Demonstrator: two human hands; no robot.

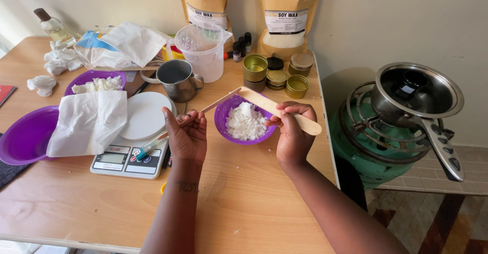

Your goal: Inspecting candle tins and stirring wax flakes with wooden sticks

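My left hand (187,134) pinches a thin wooden stick (219,101) that slants up toward the rim of a purple bowl (222,124) holding white wax flakes (245,121). My right hand (293,132) grips a flat wooden spatula (267,104) laid across the bowl's top, its wide end sticking out past my fingers to the right. Both hands hover just above the wooden table (239,198), on either side of the bowl.
A white kitchen scale (133,143) with a pen lies left of my left hand. Behind stand a metal mug (176,78), a plastic jug (204,51), several gold tins (277,73) and two brown pouches (287,15). Purple bowls, tissue at left. A pot (414,96) sits on a green gas burner.
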